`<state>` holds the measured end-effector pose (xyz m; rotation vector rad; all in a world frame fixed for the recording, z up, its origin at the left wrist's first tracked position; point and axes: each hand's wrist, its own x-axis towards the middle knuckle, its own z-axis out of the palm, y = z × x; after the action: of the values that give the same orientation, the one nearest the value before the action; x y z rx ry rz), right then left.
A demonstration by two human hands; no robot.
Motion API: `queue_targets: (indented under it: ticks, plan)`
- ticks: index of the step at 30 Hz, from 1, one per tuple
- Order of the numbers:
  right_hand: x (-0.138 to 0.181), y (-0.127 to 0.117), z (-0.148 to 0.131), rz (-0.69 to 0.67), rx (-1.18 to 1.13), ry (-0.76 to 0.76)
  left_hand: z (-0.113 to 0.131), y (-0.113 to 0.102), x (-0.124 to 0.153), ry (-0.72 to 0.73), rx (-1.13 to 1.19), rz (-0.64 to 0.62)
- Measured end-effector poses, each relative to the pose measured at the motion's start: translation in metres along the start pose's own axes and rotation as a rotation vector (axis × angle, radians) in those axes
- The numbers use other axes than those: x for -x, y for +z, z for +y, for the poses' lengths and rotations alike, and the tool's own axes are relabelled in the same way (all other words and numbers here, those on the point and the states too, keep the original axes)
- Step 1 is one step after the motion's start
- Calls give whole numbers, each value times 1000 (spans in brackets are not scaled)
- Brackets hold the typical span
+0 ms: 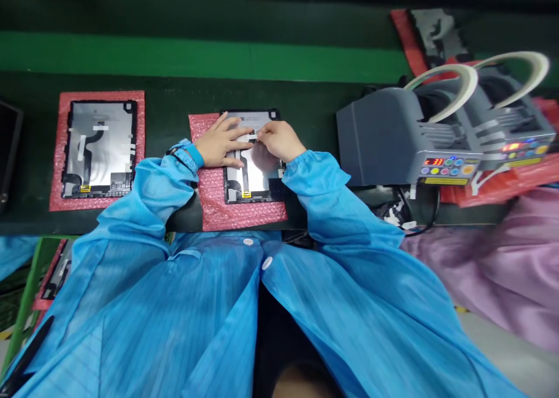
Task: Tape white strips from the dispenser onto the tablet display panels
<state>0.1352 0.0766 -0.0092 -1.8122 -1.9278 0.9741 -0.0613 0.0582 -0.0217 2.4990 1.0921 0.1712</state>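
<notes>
A silver-backed tablet panel (253, 176) lies on a pink bubble-wrap sheet (238, 214) in front of me. My left hand (220, 143) rests flat on the panel's left side, fingers stretched out toward the middle. My right hand (279, 141) is curled over the panel's upper right, fingertips pinched on a small pale strip (255, 134) against the surface. Both arms wear blue sleeves, and a blue wrist strap (187, 156) sits on the left wrist.
A second panel (99, 147) on pink wrap lies to the left on the dark green belt (174, 95). Two grey tape dispensers (410, 136) with lit buttons stand at the right. A pink-clad person (493, 270) sits at the right; a dark screen edge (9, 147) shows far left.
</notes>
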Motion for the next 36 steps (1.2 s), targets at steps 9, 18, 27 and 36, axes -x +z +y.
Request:
queue_targets:
  ticks: [9, 18, 27, 36]
  plan:
    - [4, -4, -21, -84, 368, 64, -15, 12, -2, 105, -29, 63]
    - [7, -2, -31, -86, 582, 56, -18, 15, -1, 158, -92, 124]
    - [98, -30, 43, 544, 181, 131, -26, 14, 0, 186, -119, 161]
    - [156, -76, 156, 1043, -474, 354, 13, 6, -39, 257, -100, 200]
